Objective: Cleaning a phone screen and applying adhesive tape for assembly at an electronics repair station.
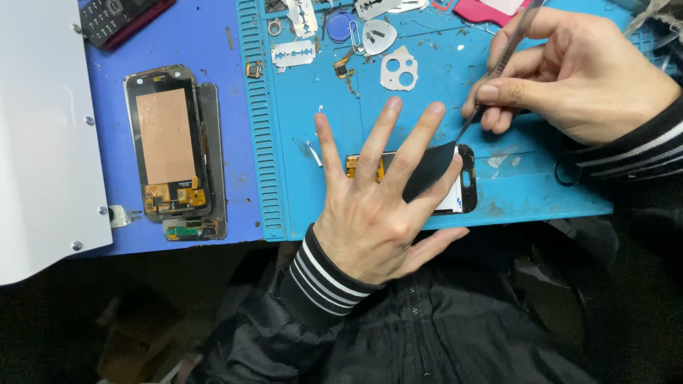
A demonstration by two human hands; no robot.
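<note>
Lying across the middle of the frame, a small phone screen assembly point(466, 186) rests on a blue ribbed work mat point(299, 178), with a black sheet point(434, 167) curling up off its face and a strip of orange flex parts showing at its left end. Over it the left hand point(370, 213) lies flat, palm down, fingers spread wide and pressing the assembly to the mat, the wrist in a black cuff with white stripes coming up from the lower centre. In the upper right, the right hand point(569, 71) pinches slim metal tweezers point(498, 64) between thumb and forefinger; the tool slants down and left, and its tip meets the raised edge of the black sheet. At the left of the frame, on a darker blue surface, another screen panel point(167, 142) lies face down with a copper-coloured rectangle on its back and small orange connectors at its lower end; a second dark panel lies just under and beside it. A dark keypad phone point(117, 18) sits in the upper left corner, next to a white metal plate point(35, 135) with screws along its edge. Along the top of the mat lie a razor blade point(293, 53), a white camera-hole bracket point(398, 71) and a white teardrop-shaped pick point(378, 35).
</note>
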